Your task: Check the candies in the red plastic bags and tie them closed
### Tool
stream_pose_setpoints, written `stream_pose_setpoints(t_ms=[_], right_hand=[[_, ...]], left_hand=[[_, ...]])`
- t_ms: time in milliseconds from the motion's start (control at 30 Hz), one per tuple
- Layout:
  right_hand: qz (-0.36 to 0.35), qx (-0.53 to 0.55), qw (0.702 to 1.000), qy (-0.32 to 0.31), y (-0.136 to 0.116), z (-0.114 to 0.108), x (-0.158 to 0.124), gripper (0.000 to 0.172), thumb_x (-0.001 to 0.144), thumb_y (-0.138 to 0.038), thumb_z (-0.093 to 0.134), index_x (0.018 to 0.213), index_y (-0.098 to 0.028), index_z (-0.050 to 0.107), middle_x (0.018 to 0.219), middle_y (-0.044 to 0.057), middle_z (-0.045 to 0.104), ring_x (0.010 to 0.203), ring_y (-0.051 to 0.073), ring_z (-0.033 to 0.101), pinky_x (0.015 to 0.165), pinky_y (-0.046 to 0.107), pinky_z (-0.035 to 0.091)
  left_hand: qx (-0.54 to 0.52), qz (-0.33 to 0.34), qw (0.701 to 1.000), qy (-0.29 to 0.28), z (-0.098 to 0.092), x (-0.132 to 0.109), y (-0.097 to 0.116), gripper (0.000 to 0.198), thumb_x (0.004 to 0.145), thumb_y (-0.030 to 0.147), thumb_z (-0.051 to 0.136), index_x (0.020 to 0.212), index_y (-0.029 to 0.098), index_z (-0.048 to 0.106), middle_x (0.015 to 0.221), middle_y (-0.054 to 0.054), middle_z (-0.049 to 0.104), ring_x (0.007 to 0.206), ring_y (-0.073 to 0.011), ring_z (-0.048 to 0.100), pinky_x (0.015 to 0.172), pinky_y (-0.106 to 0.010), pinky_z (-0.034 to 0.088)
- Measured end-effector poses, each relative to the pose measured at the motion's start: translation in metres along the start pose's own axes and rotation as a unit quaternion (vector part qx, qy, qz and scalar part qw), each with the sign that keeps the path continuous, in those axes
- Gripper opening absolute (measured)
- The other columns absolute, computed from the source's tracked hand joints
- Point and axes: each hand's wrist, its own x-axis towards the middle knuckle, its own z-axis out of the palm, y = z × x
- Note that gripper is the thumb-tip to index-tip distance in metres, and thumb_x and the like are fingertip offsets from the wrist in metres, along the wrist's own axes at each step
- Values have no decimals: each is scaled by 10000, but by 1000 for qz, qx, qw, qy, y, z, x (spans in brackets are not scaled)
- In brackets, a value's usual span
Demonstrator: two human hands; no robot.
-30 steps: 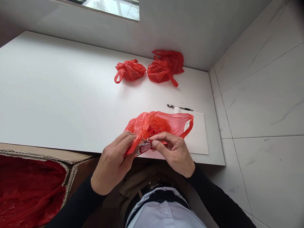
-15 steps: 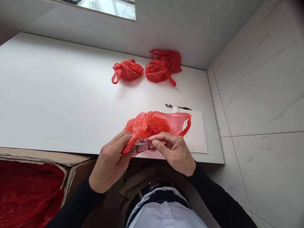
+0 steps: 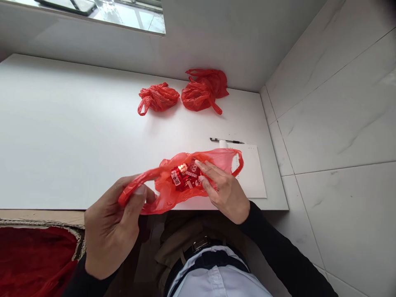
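Note:
A red plastic bag point(image 3: 173, 199) lies at the front edge of the white table, its mouth spread wide. My left hand point(image 3: 115, 222) is closed around one of the bag's handles and pulls it out to the left. Inside the bag are several shiny red printed packets point(image 3: 185, 175), with white lettering on some. My right hand point(image 3: 223, 186) reaches in over the bag's right side, fingers stretched out and resting against the packets. The other handle stands loose to the right, above the paper.
Two knotted red bags, a left one point(image 3: 159, 98) and a right one point(image 3: 198, 95), sit near the back wall. A black pen point(image 3: 227, 140) lies above a paper pad point(image 3: 252, 173). Lower left stands a cardboard box point(image 3: 40, 222) full of red plastic. A tiled wall point(image 3: 343, 136) bounds the right.
My left hand has moved left and down, drawing the bag's handle outward and widening the mouth. My right hand, earlier pinching near a packet at the rim, now has its fingers extended over the packets inside.

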Motion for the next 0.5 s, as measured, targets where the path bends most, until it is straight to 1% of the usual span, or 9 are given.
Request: stream_pose_setpoints(t_ms=[67, 133, 200, 233, 300, 367, 400, 433, 500], right_hand=[[-37, -38, 998, 34, -5, -9, -1, 420, 1007, -158, 500, 1408, -252, 581, 1355, 47, 671, 1334, 216, 571, 1112, 410, 502], [-56, -75, 989, 118, -10, -21, -4, 398, 997, -153, 523, 1372, -267, 598, 1334, 54, 659, 1308, 197, 575, 1119, 391, 489], [-37, -135, 971, 191, -10, -32, -5, 421, 964, -213, 605, 1382, -264, 579, 1386, 93, 583, 1341, 236, 516, 1147, 450, 445], [-19, -160, 966, 204, -7, -37, -5, 484, 943, -261, 647, 1416, -259, 544, 1416, 114, 542, 1365, 266, 477, 1154, 495, 423], [22, -163, 969, 183, 3, -43, -3, 648, 912, -367, 692, 1497, -255, 438, 1440, 136, 511, 1371, 303, 452, 1137, 557, 415], [51, -118, 981, 144, 13, -44, 2, 772, 898, -453, 700, 1550, -263, 333, 1423, 132, 536, 1343, 305, 481, 1103, 572, 440], [59, -94, 985, 133, 16, -44, 5, 797, 895, -479, 700, 1557, -268, 310, 1410, 126, 553, 1322, 301, 502, 1086, 568, 454], [60, -72, 987, 127, 18, -44, 9, 766, 903, -487, 690, 1545, -273, 331, 1384, 115, 576, 1291, 293, 529, 1067, 557, 469], [41, -38, 990, 126, 13, -45, 15, 513, 949, -448, 641, 1414, -280, 507, 1262, 77, 653, 1187, 263, 598, 1015, 507, 506]], left_hand=[[-24, -16, 1000, 9, -1, -6, 5, 188, 974, 334, 587, 824, 263, 675, 712, 50, 617, 668, -129, 582, 628, -268, 477], [-43, -20, 999, 14, -3, -11, 8, 146, 947, 311, 624, 821, 273, 688, 747, 39, 629, 686, -142, 593, 602, -280, 476], [-67, 0, 998, -2, -5, -15, 10, 101, 923, 272, 638, 848, 281, 705, 826, 15, 654, 730, -168, 611, 590, -304, 480], [-76, 17, 997, -8, -6, -16, 10, 91, 911, 248, 641, 864, 284, 711, 869, 1, 659, 758, -184, 613, 595, -323, 486], [-84, 51, 995, 9, -8, -17, 12, 111, 871, 195, 655, 862, 292, 708, 937, -13, 637, 840, -213, 602, 666, -368, 518], [-78, 83, 993, 41, -10, -16, 15, 152, 822, 151, 681, 850, 298, 704, 1044, -10, 604, 956, -232, 596, 861, -439, 548], [-74, 97, 991, 49, -11, -15, 16, 175, 807, 133, 689, 852, 301, 704, 1118, -4, 589, 1036, -240, 597, 985, -476, 524], [-74, 109, 990, 41, -11, -14, 18, 188, 804, 125, 688, 864, 303, 707, 1195, 2, 579, 1130, -254, 589, 1089, -508, 477], [-90, 126, 988, -8, -10, -10, 19, 207, 831, 126, 667, 920, 308, 710, 1311, -1, 584, 1264, -287, 564, 1155, -547, 439]])
